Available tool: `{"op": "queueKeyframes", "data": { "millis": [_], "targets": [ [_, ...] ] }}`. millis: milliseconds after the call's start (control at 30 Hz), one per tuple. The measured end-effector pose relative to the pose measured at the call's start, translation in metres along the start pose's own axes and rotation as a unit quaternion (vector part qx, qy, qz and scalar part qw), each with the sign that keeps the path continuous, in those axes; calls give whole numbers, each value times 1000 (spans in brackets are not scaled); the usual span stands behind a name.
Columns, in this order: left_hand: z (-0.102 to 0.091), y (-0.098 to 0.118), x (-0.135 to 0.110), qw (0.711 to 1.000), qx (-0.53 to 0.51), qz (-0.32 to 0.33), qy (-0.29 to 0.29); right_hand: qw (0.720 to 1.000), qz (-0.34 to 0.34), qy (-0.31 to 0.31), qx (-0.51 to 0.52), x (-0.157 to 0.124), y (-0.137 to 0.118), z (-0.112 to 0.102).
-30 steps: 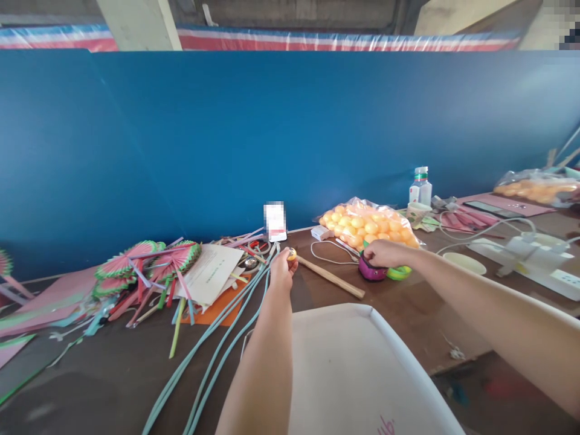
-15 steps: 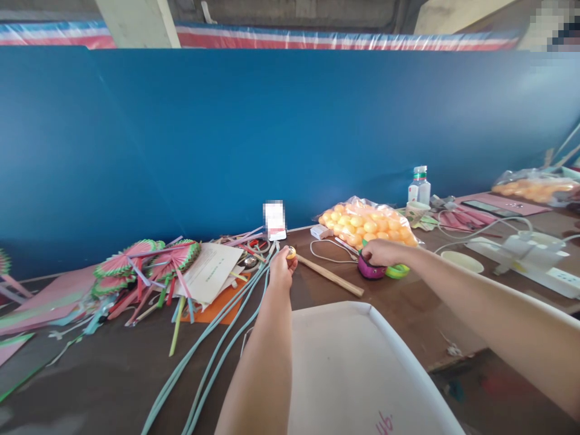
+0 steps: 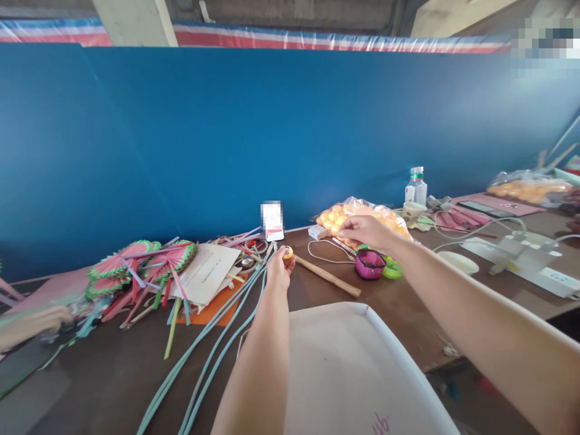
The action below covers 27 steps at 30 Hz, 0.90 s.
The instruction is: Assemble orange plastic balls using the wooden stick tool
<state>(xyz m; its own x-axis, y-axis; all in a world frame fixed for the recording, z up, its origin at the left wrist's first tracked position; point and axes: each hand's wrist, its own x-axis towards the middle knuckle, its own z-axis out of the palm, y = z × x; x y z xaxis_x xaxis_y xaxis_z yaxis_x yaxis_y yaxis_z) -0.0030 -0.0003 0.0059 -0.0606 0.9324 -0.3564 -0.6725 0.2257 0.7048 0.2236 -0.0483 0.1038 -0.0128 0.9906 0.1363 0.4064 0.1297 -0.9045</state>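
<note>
My left hand [image 3: 278, 270] is closed on a small orange ball [image 3: 288, 252] with dark marks on its top, held over the table just behind the white board. My right hand [image 3: 366, 233] hovers above a small purple open pouch [image 3: 370, 264], its fingertips pinched together. Whatever they may hold is too small to make out. Behind that hand lies a clear plastic bag of orange balls [image 3: 333, 216], partly covered by it. A bright green round thing [image 3: 392, 268] sits beside the pouch, and a wooden stick [image 3: 330, 277] lies between my hands.
Pale green cables [image 3: 212, 329] cross the table left of the white board [image 3: 339, 344]. Pink-green paper fans [image 3: 131, 260] and papers [image 3: 208, 272] lie left. Another person's hand [image 3: 43, 323] reaches in there. A power strip [image 3: 521, 266] and bottles [image 3: 415, 186] stand right.
My right hand has come up out of the purple pouch, moving slightly left. The left hand still holds the ball. Another person's hand has appeared at the left.
</note>
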Motion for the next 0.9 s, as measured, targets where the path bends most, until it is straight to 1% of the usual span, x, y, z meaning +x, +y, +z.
{"op": "queueKeyframes", "data": {
  "millis": [67, 100, 133, 167, 267, 333, 367, 433, 500, 600, 700, 800, 900],
  "targets": [
    [1, 2, -1, 1000, -12, 11, 5, 995, -1, 7, 97, 7, -11, 31],
    [2, 2, -2, 1000, -16, 17, 9, 988, 11, 21, 152, 12, -15, 47],
    [2, 3, -2, 999, -19, 22, 13, 977, 36, 21, 207, 18, -19, 63],
    [3, 4, -2, 999, -23, 28, 18, 962, 57, 27, 267, 24, -21, 78],
    [3, 5, 0, 998, -31, 38, 30, 892, 92, 31, 442, 40, -20, 120],
    [3, 6, 2, 998, -33, 44, 34, 852, 122, 64, 506, 47, -13, 142],
    [2, 6, 3, 998, -34, 47, 36, 837, 139, 79, 524, 49, -8, 152],
    [2, 5, 4, 997, -32, 52, 44, 820, 151, 98, 544, 50, 6, 165],
    [1, 5, 5, 997, -28, 58, 50, 813, 157, 104, 550, 49, 19, 172],
    [0, 4, 5, 996, -12, 62, 56, 811, 148, 82, 560, 48, 30, 169],
    [-2, 4, 4, 996, 4, 66, 60, 809, 136, 59, 570, 49, 31, 162],
    [-2, 4, 2, 995, 12, 73, 68, 798, 139, 66, 583, 48, 29, 159],
    [-2, 5, 0, 994, 11, 78, 72, 802, 125, 68, 580, 45, 26, 161]
  ]
}}
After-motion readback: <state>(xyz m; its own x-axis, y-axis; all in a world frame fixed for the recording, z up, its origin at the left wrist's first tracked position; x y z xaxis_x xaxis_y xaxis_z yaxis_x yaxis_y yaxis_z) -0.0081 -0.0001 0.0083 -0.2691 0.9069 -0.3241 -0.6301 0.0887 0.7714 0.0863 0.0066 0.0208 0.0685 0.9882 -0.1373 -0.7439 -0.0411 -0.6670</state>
